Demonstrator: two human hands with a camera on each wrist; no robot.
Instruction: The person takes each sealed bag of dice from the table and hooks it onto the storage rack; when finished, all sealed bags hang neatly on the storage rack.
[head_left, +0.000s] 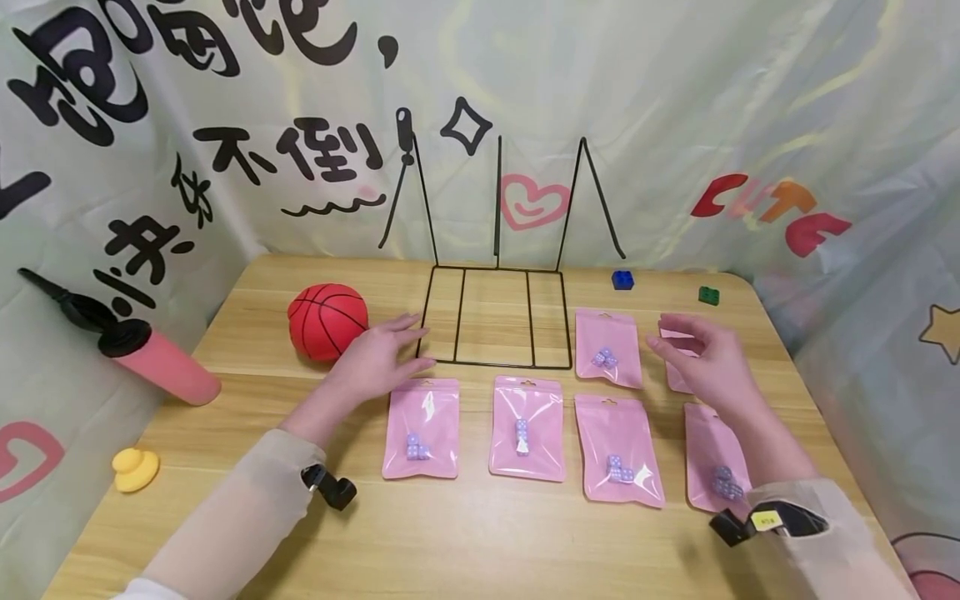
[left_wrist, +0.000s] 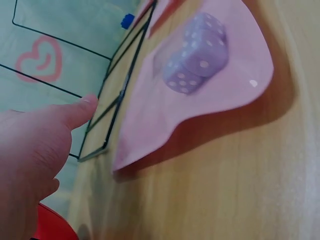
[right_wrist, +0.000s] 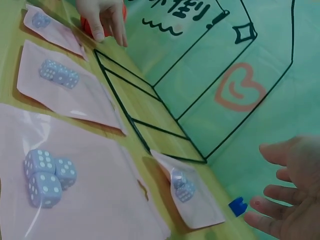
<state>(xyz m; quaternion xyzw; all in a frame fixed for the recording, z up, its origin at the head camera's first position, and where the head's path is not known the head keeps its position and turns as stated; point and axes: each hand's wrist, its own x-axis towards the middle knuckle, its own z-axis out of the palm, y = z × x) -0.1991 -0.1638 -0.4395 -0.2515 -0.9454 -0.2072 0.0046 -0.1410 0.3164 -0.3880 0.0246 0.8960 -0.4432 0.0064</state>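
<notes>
- Currently left hand (head_left: pixel 378 354) lies flat on the table (head_left: pixel 480 533), fingers straight, holding nothing; fingertips touch the front-left corner of the black wire rack (head_left: pixel 495 317), just beyond the leftmost pink pouch (head_left: pixel 422 427).
- Right hand (head_left: pixel 708 354) hovers toward the right edge, fingers loosely spread, nothing gripped; it is above a partly hidden pouch (head_left: pixel 675 367), can't tell if touching.
- Six pink pouches with purple dice: four in a front row, two behind beside the rack's right side; one of the back two is pouch with dice (head_left: pixel 608 347).
- Risk: pouches look glossy and lie flat, so a pinch could slip or only push a pouch along.
- Risk: dice (left_wrist: pixel 197 52) sit loose inside, weight may shift and swing a lifted pouch.
- Risk: left hand nudging the light rack could shift or tip it.
- Risk: red ball (head_left: pixel 327 321) just beside left hand could roll toward the left edge if bumped.
- Blue block (head_left: pixel 622 280), green block (head_left: pixel 708 295) near back edge, well apart.
</notes>
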